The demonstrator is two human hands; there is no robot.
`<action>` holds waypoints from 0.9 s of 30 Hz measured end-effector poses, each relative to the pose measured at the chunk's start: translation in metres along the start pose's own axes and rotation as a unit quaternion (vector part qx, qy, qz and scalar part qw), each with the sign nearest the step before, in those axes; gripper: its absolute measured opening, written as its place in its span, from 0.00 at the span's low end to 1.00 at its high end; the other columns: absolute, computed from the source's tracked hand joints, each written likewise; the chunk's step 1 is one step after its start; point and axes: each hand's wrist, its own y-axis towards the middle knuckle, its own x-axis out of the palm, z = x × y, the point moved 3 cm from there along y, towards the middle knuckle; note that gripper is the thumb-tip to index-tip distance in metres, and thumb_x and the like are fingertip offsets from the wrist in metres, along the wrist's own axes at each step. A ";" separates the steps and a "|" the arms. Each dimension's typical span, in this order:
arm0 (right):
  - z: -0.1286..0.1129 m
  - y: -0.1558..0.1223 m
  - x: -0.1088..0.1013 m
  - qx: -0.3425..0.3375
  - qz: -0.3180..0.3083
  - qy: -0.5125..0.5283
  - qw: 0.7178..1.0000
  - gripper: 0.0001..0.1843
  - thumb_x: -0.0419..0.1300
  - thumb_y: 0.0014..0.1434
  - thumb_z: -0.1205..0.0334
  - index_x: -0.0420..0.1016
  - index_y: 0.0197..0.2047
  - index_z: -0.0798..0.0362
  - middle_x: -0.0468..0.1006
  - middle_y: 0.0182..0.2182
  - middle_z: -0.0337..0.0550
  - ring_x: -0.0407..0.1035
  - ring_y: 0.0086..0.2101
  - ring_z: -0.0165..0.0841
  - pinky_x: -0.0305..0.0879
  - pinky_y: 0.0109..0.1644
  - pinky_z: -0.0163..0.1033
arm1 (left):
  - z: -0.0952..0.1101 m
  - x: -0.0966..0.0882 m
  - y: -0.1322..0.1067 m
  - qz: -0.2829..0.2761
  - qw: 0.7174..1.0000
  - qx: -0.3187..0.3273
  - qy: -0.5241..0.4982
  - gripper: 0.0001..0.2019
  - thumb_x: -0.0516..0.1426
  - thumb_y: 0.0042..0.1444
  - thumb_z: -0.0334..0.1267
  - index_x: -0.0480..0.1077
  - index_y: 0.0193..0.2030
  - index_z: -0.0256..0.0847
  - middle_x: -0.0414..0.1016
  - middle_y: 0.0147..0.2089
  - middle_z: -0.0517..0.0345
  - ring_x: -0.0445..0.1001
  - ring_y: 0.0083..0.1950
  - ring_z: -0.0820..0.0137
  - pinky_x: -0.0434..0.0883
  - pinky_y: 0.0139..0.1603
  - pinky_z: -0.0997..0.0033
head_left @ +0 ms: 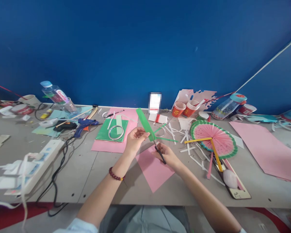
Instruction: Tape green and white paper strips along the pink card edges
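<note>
Green strip [145,123] pinched btwn fingers of L hand [136,139], prob. to steady it for scissors [160,154] at lower end; R hand [169,156] has fingers curled round handles

- Wall [145,48]: deep blue, plain, across the far side; a pale line [269,63] slants up it at right.
- Table [102,191]: grey, long, running left to right, with a seam left of centre.
- Floor [53,220]: grey, red patches near left and right.
- Light: soft.
</note>
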 end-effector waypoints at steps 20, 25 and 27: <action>0.002 0.000 -0.001 0.002 0.004 -0.005 1.000 0.22 0.68 0.44 0.49 0.60 0.30 0.50 0.56 0.19 0.27 0.51 0.19 0.22 0.48 0.21 0.31 | -0.002 0.000 0.001 0.000 1.000 -0.005 -0.004 0.17 0.70 0.34 0.41 0.70 0.29 0.38 0.73 0.27 0.61 0.69 0.27 0.76 0.66 0.28 0.75; 0.003 0.000 -0.002 -0.003 0.011 -0.018 1.000 0.22 0.68 0.44 0.49 0.61 0.30 0.51 0.57 0.19 0.28 0.52 0.19 0.22 0.49 0.22 0.31 | -0.002 0.000 0.001 -0.004 1.000 -0.005 -0.006 0.18 0.70 0.34 0.41 0.70 0.29 0.38 0.72 0.26 0.62 0.68 0.26 0.77 0.65 0.28 0.76; 0.003 0.001 -0.002 -0.004 0.014 -0.022 1.000 0.22 0.68 0.43 0.49 0.61 0.30 0.51 0.57 0.19 0.28 0.52 0.19 0.23 0.49 0.22 0.31 | -0.003 0.000 0.001 -0.003 1.000 -0.004 -0.003 0.18 0.70 0.34 0.41 0.70 0.29 0.38 0.72 0.26 0.62 0.68 0.26 0.77 0.65 0.28 0.76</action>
